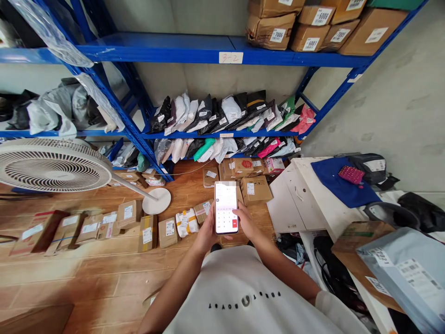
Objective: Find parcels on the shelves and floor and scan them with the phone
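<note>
Just beyond the person's shirt (239, 292), the phone (226, 199) is held upright in front of the body, screen towards the wearer, a number keypad across its lower half. The left hand (206, 231) is curled closed about the phone's left edge and seems to bear its weight. The right hand (247, 223) is at the right edge, part closed, thumb bent in over the keypad beside a red key; its other fingers are hidden, so I cannot tell whether it shares the grip or whether the thumb is pressing.

The step in hand looks like keying in a number. Going on with it would call for a steady left hand and short, exact thumb taps, clear of the red key until the entry is right.

To the right, a grey-blue parcel (405, 266) marked 7021 lies near the white surface (301, 168), which bears a blue cloth (323, 178). On the floor to the left, labelled boxes (148, 232) stand in a row near a fan (57, 164). More cartons (257, 191) lie past the phone, before a blue rack (174, 52). Its lower shelves hold bagged parcels (231, 109); numbered boxes (273, 30) sit on the upper one.
</note>
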{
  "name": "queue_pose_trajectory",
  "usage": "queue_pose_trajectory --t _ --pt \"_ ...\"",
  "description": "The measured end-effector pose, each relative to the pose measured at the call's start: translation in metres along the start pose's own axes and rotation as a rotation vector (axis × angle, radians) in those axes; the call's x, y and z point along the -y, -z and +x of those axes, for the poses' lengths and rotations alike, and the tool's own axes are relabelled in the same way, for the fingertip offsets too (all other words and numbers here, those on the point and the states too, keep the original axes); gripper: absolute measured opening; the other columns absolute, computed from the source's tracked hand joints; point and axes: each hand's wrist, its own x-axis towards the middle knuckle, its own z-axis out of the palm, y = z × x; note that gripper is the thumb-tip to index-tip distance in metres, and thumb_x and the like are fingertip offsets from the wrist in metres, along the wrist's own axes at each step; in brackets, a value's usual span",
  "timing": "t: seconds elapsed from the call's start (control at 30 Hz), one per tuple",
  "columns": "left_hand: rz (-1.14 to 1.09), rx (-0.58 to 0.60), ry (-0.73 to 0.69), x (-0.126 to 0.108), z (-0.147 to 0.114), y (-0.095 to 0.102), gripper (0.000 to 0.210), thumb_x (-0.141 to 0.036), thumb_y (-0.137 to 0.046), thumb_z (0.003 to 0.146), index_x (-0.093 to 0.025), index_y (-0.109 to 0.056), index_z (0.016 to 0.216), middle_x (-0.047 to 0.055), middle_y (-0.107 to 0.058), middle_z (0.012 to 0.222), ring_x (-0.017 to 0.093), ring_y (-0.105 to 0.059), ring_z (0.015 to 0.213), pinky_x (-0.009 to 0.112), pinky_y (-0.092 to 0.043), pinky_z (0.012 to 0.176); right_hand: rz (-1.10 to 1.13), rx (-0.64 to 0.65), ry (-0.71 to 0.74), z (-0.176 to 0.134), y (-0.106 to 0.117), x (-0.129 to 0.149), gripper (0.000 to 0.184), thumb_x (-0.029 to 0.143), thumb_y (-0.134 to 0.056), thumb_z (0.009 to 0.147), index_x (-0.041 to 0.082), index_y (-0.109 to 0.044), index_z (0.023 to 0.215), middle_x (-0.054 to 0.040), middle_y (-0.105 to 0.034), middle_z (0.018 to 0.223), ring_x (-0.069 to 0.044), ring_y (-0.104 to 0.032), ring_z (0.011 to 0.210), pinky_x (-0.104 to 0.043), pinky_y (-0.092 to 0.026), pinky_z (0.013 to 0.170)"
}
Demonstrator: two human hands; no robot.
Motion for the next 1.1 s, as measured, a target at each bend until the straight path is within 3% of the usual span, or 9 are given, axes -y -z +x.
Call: queue_pose_trajectory --t 0.23,0.37,0.5,0.7,0.83,0.97,1.1 --pt "-0.005 0.019 0.001 0.001 0.0 0.001 0.076 -0.064 -0.042 0.094 -0.033 -0.018 0.159 0.008 -0.046 0.153 0.035 -0.049 0.131 0.048 -0.058 0.094 0.007 0.023 0.0 -0.003 0.005 -0.002 0.03 0.033 -0.057 0.078 0.021 -0.069 0.103 -0.005 -0.076 0.105 -0.028 -0.068 0.096 -0.04 -0.052 0.086" --pt "0.072 0.038 -0.032 0.006 0.0 0.0 0.073 -0.059 -0.045 0.095 -0.032 -0.019 0.158 0.009 -0.041 0.156 0.034 -0.046 0.134 0.046 -0.058 0.094 0.006 -0.043 -0.037 -0.005 -0.006 0.002 0.038 0.043 -0.066 0.08 0.021 -0.063 0.11 -0.009 -0.075 0.109 -0.029 -0.07 0.093 -0.041 -0.055 0.077" --pt "0.111 0.051 -0.055 0.006 0.0 -0.002 0.071 -0.058 -0.045 0.096 -0.031 -0.022 0.158 0.01 -0.038 0.157 0.035 -0.046 0.134 0.043 -0.06 0.091 0.005 -0.105 -0.036 -0.004 -0.011 0.0 0.04 0.046 -0.065 0.081 0.021 -0.062 0.112 -0.0099 -0.074 0.111 -0.03 -0.069 0.096 -0.041 -0.055 0.078" --pt "0.054 0.006 -0.008 0.002 0.001 -0.001 0.068 -0.056 -0.046 0.095 -0.036 -0.024 0.157 0.009 -0.044 0.153 0.033 -0.055 0.123 0.035 -0.064 0.07 0.0 -0.016 -0.001 -0.003 0.006 -0.008 0.032 0.032 -0.053 0.077 0.021 -0.068 0.104 -0.0053 -0.075 0.106 -0.028 -0.067 0.099 -0.04 -0.053 0.084" --pt "0.006 -0.011 -0.004 0.001 0.001 0.0 0.076 -0.044 -0.057 0.091 -0.036 -0.021 0.157 0.009 -0.051 0.147 0.03 -0.061 0.114 0.035 -0.064 0.069 -0.022 0.013 0.014 -0.003 0.011 -0.01 0.032 0.03 -0.053 0.078 0.023 -0.069 0.104 -0.0036 -0.074 0.107 -0.027 -0.066 0.098 -0.039 -0.052 0.085" --pt "0.088 -0.07 -0.001 0.001 0.002 -0.002 0.089 -0.029 -0.065 0.084 -0.039 -0.015 0.158 0.007 -0.056 0.141 0.025 -0.066 0.102 0.033 -0.063 0.067 -0.026 0.033 0.027 -0.003 0.009 -0.008 0.034 0.026 -0.054 0.075 0.024 -0.069 0.106 -0.0037 -0.073 0.108 -0.027 -0.064 0.102 -0.04 -0.05 0.091" --pt "0.172 -0.088 0.006 0.001 0.004 -0.002 0.092 -0.033 -0.064 0.086 -0.041 -0.007 0.158 0.008 -0.055 0.142 0.025 -0.067 0.094 0.029 -0.061 0.056 -0.021 0.098 0.037 -0.002 0.009 -0.003 0.04 0.021 -0.055 0.072 0.025 -0.068 0.11 -0.0025 -0.074 0.11 -0.027 -0.064 0.101 -0.04 -0.05 0.09"
